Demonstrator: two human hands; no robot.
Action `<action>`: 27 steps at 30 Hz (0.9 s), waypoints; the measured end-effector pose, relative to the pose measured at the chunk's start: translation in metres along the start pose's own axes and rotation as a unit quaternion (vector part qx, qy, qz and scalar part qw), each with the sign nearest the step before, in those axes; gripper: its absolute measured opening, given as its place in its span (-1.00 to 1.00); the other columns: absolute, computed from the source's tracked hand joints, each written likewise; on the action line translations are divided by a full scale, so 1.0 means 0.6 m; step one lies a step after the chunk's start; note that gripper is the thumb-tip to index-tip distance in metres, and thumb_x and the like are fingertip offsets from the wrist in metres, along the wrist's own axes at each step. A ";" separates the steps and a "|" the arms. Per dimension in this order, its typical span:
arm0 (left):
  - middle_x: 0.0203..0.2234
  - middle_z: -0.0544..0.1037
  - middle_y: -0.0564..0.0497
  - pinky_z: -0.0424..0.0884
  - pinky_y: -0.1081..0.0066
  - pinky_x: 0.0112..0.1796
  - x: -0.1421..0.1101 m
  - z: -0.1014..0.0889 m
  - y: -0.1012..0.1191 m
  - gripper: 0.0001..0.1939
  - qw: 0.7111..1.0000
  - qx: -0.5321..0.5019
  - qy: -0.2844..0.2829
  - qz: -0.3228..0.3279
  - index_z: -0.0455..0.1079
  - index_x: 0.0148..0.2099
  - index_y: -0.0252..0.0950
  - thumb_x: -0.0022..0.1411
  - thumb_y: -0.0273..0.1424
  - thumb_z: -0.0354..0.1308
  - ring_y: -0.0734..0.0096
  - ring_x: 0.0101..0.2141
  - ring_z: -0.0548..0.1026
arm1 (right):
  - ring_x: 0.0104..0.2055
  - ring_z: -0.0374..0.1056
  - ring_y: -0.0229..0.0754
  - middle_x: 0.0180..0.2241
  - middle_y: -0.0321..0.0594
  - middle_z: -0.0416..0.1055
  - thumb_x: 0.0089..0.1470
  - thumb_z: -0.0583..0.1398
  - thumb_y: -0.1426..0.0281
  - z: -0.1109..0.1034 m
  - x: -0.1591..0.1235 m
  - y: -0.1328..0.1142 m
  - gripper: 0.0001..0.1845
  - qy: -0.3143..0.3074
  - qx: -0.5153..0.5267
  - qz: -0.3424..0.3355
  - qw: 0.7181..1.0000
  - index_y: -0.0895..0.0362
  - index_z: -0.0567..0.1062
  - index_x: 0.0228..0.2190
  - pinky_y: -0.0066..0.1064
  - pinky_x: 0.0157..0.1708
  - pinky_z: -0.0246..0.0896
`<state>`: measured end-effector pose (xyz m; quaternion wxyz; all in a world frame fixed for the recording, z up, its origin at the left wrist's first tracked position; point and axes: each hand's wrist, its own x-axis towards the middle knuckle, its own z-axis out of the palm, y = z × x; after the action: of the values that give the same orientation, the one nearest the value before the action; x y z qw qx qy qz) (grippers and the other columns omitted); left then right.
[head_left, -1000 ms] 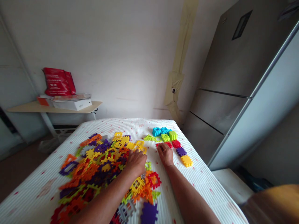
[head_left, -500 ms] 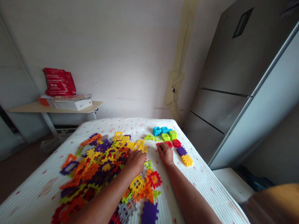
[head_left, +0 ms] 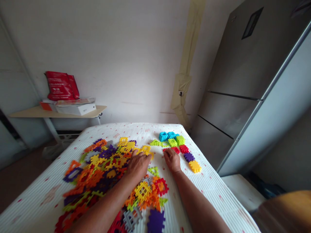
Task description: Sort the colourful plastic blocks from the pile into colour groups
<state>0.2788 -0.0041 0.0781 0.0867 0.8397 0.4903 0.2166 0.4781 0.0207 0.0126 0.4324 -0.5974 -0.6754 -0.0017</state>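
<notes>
A big heap of flat interlocking plastic pieces (head_left: 104, 171) in orange, yellow, purple, red and green covers the left half of a white ribbed mat (head_left: 209, 187). My left hand (head_left: 138, 165) lies palm down on the heap's far right edge, fingers stretched onto yellow pieces (head_left: 145, 149). My right hand (head_left: 172, 160) rests knuckles up on the mat beside a red block (head_left: 183, 149), fingers curled under; what they hold is hidden. Assembled blocks lie past it: blue (head_left: 167, 136), green (head_left: 177, 141), purple (head_left: 188, 157), yellow (head_left: 194, 166).
A tall grey refrigerator (head_left: 245, 84) stands close on the right of the table. At the back left a wooden shelf (head_left: 36, 112) carries a red bag (head_left: 61, 85) and a white box (head_left: 75, 108). A white wall lies behind.
My left hand has slid a little farther away over the heap, toward the yellow pieces, uncovering a green triangle piece. My right hand has stayed put.
</notes>
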 end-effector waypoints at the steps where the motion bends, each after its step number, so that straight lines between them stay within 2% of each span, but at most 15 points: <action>1: -0.39 0.55 -0.12 0.00 0.12 0.07 0.001 -0.005 -0.006 -0.69 0.999 -0.029 0.014 -0.016 0.47 -0.21 -0.20 0.12 -0.55 -0.06 0.19 -0.18 0.42 | -0.39 0.32 -0.24 -0.46 -0.21 0.43 0.07 0.01 0.40 -0.001 0.000 -0.001 -0.76 0.001 0.001 -0.001 1.000 0.14 0.47 -0.46 -0.49 -0.39 0.12; 4: -0.41 0.54 -0.08 0.18 0.18 -0.03 0.006 -0.014 -0.033 -0.78 0.985 -0.135 0.064 -0.090 0.47 -0.26 -0.20 0.09 -0.44 0.02 0.21 -0.24 0.44 | -0.40 0.32 -0.24 -0.47 -0.21 0.43 0.08 0.01 0.40 -0.002 0.000 -0.003 -0.75 0.003 0.009 -0.007 1.000 0.14 0.46 -0.46 -0.49 -0.39 0.12; 7: -0.45 0.52 -0.02 0.34 0.33 -0.28 0.003 -0.015 -0.058 -0.69 0.942 -0.267 0.112 -0.168 0.43 -0.16 -0.28 0.06 -0.30 0.04 0.31 -0.40 0.45 | -0.39 0.33 -0.23 -0.47 -0.20 0.42 0.09 0.01 0.40 -0.003 0.000 -0.012 -0.75 0.004 0.026 -0.018 0.999 0.15 0.46 -0.46 -0.48 -0.38 0.13; 11: -0.54 0.43 0.08 0.29 0.46 -0.52 -0.015 -0.016 -0.069 -0.40 0.867 -0.414 0.153 -0.229 0.29 0.05 -0.37 -0.04 -0.18 0.09 0.46 -0.56 0.38 | -0.40 0.32 -0.24 -0.48 -0.21 0.42 0.10 0.03 0.38 -0.003 -0.004 -0.051 -0.75 -0.001 0.057 -0.039 0.998 0.14 0.47 -0.47 -0.48 -0.39 0.14; 15: -0.51 0.39 0.08 0.28 0.51 -0.56 -0.028 -0.022 -0.056 -0.34 0.817 -0.492 0.162 -0.254 0.27 0.07 -0.39 -0.11 -0.23 0.16 0.51 -0.55 0.38 | -0.42 0.33 -0.28 -0.43 -0.23 0.44 0.11 0.06 0.34 -0.003 -0.016 -0.108 -0.77 -0.044 0.106 -0.068 0.991 0.13 0.50 -0.38 -0.50 -0.40 0.17; 18: -0.47 0.40 0.08 0.35 0.50 -0.47 -0.027 -0.026 -0.043 -0.38 0.801 -0.520 0.155 -0.252 0.30 0.04 -0.37 -0.12 -0.26 0.19 0.50 -0.48 0.41 | -0.46 0.33 -0.31 -0.34 -0.22 0.44 0.12 0.07 0.32 -0.003 -0.026 -0.138 -0.75 -0.079 0.117 -0.073 0.987 0.12 0.49 -0.24 -0.51 -0.41 0.20; 23: -0.44 0.46 0.04 0.40 0.43 -0.41 -0.025 -0.027 -0.033 -0.49 0.795 -0.536 0.146 -0.244 0.37 -0.07 -0.35 -0.13 -0.27 0.19 0.41 -0.41 0.46 | -0.43 0.34 -0.29 -0.30 -0.19 0.43 0.11 0.08 0.31 -0.006 -0.034 -0.157 -0.70 -0.104 0.115 -0.062 0.986 0.13 0.46 -0.14 -0.47 -0.36 0.24; 27: -0.49 0.49 0.05 0.37 0.43 -0.42 -0.026 -0.023 -0.038 -0.66 0.799 -0.537 0.148 -0.227 0.36 -0.27 -0.31 -0.15 -0.27 0.23 0.39 -0.45 0.46 | -0.37 0.36 -0.24 -0.25 -0.16 0.43 0.09 0.12 0.29 -0.010 -0.038 -0.170 -0.65 -0.117 0.123 -0.056 0.984 0.13 0.42 -0.09 -0.44 -0.31 0.28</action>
<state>0.2482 -0.0067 0.0777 0.4966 0.4809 0.4793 0.5407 0.3972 -0.0300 0.0558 0.4200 -0.4966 -0.7489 0.1274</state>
